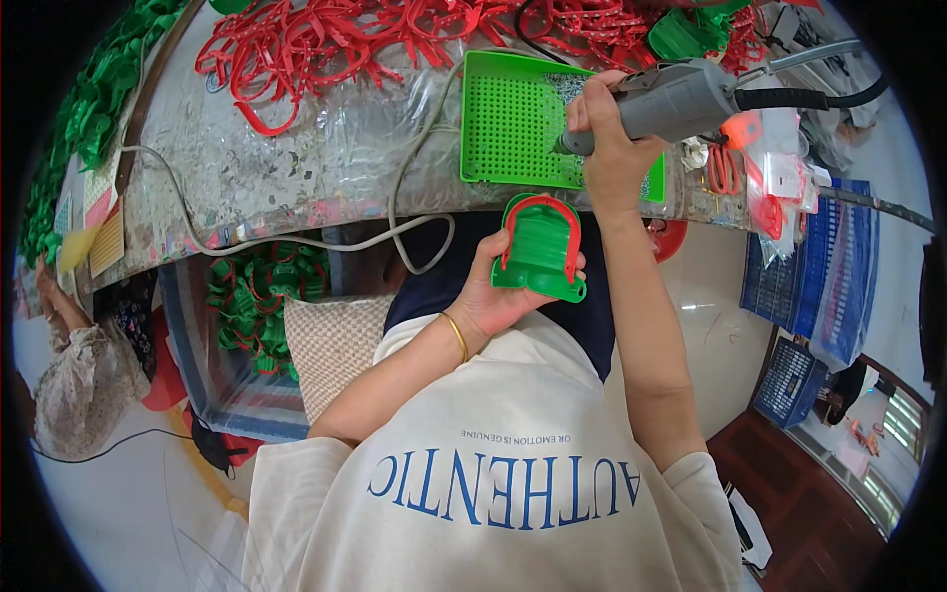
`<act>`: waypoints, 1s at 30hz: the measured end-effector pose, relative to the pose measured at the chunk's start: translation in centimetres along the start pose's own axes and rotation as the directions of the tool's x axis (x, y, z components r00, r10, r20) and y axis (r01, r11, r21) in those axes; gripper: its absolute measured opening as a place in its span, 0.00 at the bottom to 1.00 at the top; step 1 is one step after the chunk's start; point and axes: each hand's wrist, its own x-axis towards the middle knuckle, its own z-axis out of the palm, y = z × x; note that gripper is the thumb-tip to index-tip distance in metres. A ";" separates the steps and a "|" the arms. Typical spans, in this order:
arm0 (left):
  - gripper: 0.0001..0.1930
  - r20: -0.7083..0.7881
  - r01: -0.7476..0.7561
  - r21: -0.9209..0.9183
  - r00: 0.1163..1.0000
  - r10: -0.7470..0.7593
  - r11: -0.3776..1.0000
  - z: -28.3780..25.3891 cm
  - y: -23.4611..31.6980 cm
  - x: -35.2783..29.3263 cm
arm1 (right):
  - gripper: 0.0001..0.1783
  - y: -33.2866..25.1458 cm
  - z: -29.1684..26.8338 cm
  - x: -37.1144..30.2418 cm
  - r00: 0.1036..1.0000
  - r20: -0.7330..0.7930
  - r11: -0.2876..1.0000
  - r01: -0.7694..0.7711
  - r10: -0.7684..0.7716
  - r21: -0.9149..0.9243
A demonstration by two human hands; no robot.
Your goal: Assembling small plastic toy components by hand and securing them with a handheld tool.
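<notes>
My left hand (481, 298) grips a green plastic piece (540, 242), curved like a small scoop, in front of the table's near edge. A red U-shaped strip (575, 243) lies along the inside of its rim. My right hand (614, 143) is wrapped round a grey electric screwdriver (681, 99), which points left. Its tip is over a green perforated tray (465, 123), where small silvery screws (570, 87) are heaped toward the back and right. The tip partly blends with the hand and tray, so whether it carries a screw is unclear.
Red strips (326, 44) pile along the table's back. A pale cable (296, 244) loops across the front edge. A blue-grey crate (212, 395) of green-and-red pieces stands below left. Another person (89, 385) sits far left. Blue crates (809, 266) stand at right.
</notes>
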 end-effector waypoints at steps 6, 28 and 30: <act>0.38 -0.009 0.000 -0.012 1.000 0.000 1.000 0.1 0.1 0.0 | 0.05 0.4 0.0 -0.1 1.000 0.000 1.000 0.000 0.000 -0.010; 0.36 -0.004 -0.027 -0.002 1.000 0.027 1.000 -0.4 0.4 0.0 | 0.05 -3.9 0.9 -0.4 0.999 -0.037 0.996 0.039 -0.036 0.082; 0.36 -0.012 -0.025 0.003 1.000 0.025 1.000 -0.3 0.3 0.1 | 0.06 -5.0 0.9 -1.1 1.000 -0.006 0.997 0.031 -0.031 0.075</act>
